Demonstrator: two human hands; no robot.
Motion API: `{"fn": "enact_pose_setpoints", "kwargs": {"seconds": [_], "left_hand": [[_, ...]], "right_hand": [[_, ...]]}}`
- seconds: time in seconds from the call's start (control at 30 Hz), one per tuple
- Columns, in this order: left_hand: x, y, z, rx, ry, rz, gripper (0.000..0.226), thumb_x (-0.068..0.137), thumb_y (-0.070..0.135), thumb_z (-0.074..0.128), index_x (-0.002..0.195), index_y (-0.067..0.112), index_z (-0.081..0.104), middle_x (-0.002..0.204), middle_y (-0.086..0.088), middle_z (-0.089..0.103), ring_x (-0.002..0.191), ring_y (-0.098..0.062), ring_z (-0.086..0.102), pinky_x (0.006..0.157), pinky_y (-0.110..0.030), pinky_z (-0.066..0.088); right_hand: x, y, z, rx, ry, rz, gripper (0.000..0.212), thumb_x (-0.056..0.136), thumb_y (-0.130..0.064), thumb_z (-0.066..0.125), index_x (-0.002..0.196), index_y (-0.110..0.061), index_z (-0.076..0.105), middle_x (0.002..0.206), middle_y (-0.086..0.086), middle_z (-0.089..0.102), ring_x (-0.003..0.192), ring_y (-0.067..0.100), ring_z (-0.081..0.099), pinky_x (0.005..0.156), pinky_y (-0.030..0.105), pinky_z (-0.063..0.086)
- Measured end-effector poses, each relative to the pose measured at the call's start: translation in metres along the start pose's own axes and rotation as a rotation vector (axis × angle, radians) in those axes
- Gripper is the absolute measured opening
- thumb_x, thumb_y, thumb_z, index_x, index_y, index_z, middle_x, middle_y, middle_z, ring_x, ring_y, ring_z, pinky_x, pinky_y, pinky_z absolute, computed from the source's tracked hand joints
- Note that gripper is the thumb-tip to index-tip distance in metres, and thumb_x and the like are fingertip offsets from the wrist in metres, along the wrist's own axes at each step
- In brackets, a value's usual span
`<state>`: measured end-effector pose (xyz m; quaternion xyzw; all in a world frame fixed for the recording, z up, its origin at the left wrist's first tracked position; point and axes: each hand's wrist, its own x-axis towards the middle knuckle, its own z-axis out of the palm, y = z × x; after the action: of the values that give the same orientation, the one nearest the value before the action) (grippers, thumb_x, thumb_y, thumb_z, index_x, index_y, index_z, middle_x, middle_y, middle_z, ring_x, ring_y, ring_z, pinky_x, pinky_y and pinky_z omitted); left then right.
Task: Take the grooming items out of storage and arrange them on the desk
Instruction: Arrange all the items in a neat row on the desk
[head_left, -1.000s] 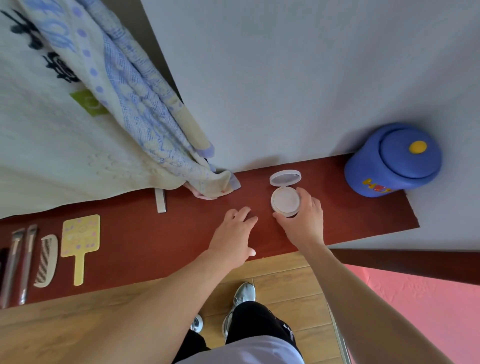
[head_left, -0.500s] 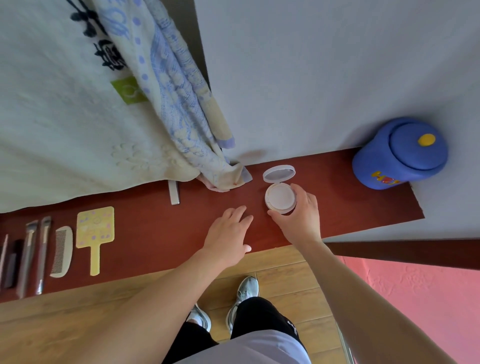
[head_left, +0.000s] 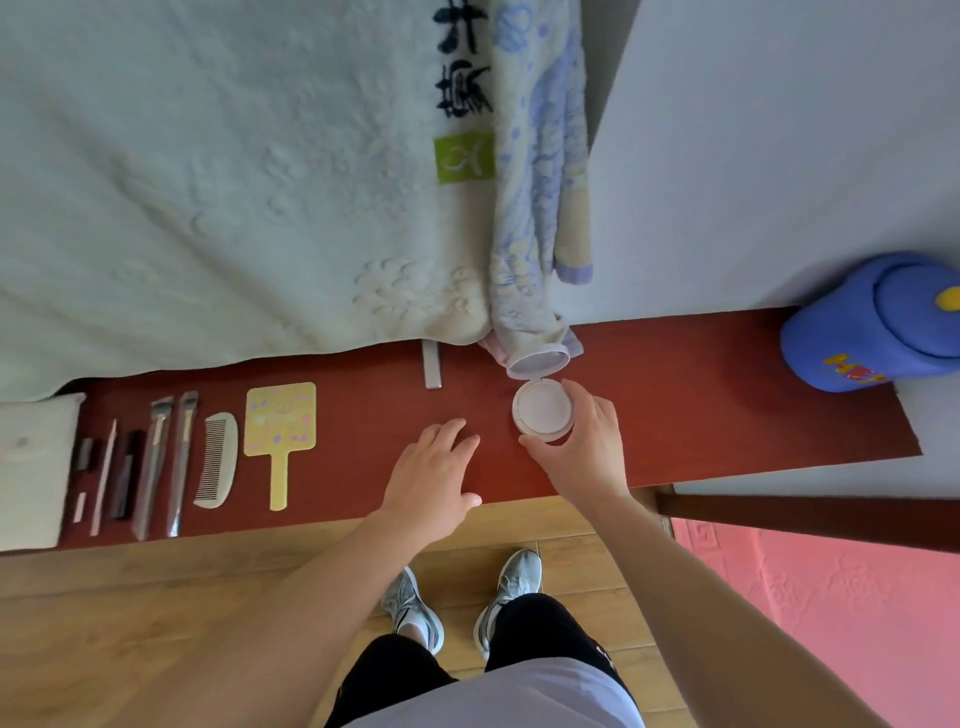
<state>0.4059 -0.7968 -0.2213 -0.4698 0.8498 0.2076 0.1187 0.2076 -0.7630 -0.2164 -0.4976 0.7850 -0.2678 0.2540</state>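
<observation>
Currently, in the head view, most of the layout on the dark red wooden desk (head_left: 701, 405) appears complete. The reference point is the yellow paddle-shaped hand mirror (head_left: 280, 418).

1. Just left of the mirror lies the cream plastic comb (head_left: 217, 460). Further left are two grey-handled brushes (head_left: 182, 457) and several thin sticks (head_left: 105, 467), too small to identify.
2. Well right of the mirror is the round white compact (head_left: 543, 410), with its lid hinged open. The right hand (head_left: 587, 452) grips it, thumb and fingers curled round its base. Whether it is touching the desk cannot be told.
3. Between mirror and compact, the left hand (head_left: 431, 478) lies flat, fingers slightly spread, holding nothing.
4. Far right of the mirror stands the blue lidded container (head_left: 857, 338).

Remaining work, as judged: set the compact in line. Whether any items remain in storage cannot be seen.
</observation>
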Motion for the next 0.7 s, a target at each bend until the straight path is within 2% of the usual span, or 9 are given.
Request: {"fn": "enact_pose_setpoints", "kwargs": {"seconds": [0.17, 0.27, 0.33, 0.43, 0.7], "left_hand": [[-0.018, -0.032, -0.001, -0.018, 0.009, -0.042, 0.076, 0.087, 0.049, 0.068, 0.151, 0.024, 0.034, 0.16, 0.002, 0.022, 0.145, -0.021, 0.024, 0.111, -0.039, 0.035], [-0.03, -0.049, 0.001, -0.051, 0.014, -0.063, 0.072, 0.09, 0.044, 0.067, 0.151, 0.023, 0.035, 0.16, 0.002, 0.023, 0.145, -0.021, 0.023, 0.113, -0.038, 0.034], [-0.037, -0.059, 0.002, -0.08, 0.021, -0.078, 0.07, 0.091, 0.04, 0.067, 0.15, 0.022, 0.036, 0.16, 0.002, 0.023, 0.145, -0.02, 0.023, 0.114, -0.038, 0.035], [-0.046, -0.072, 0.003, -0.103, 0.022, -0.088, 0.069, 0.092, 0.037, 0.067, 0.151, 0.021, 0.036, 0.16, 0.002, 0.022, 0.146, -0.02, 0.021, 0.114, -0.037, 0.036], [-0.069, -0.104, 0.004, -0.107, 0.035, -0.097, 0.064, 0.094, 0.03, 0.065, 0.15, 0.017, 0.036, 0.159, 0.001, 0.024, 0.146, -0.02, 0.022, 0.11, -0.035, 0.041]], "right_hand": [[-0.005, -0.027, 0.025, 0.006, -0.029, -0.033, 0.077, 0.067, -0.039, 0.084, 0.132, -0.027, 0.044, 0.119, -0.018, 0.05, 0.12, 0.009, 0.038, 0.1, 0.032, 0.041], [-0.009, -0.044, 0.039, 0.014, -0.046, -0.043, 0.079, 0.068, -0.037, 0.084, 0.134, -0.024, 0.043, 0.117, -0.019, 0.047, 0.121, 0.009, 0.038, 0.098, 0.024, 0.035], [-0.012, -0.053, 0.05, 0.009, -0.061, -0.049, 0.081, 0.068, -0.038, 0.084, 0.136, -0.023, 0.042, 0.121, -0.015, 0.051, 0.122, 0.009, 0.037, 0.096, 0.021, 0.032], [-0.016, -0.066, 0.065, -0.004, -0.081, -0.065, 0.082, 0.068, -0.039, 0.084, 0.136, -0.022, 0.042, 0.124, -0.009, 0.056, 0.121, 0.01, 0.038, 0.094, 0.019, 0.033], [-0.021, -0.091, 0.104, -0.025, -0.119, -0.096, 0.08, 0.067, -0.038, 0.085, 0.134, -0.02, 0.044, 0.127, -0.007, 0.056, 0.12, 0.012, 0.038, 0.093, 0.019, 0.032]]}}
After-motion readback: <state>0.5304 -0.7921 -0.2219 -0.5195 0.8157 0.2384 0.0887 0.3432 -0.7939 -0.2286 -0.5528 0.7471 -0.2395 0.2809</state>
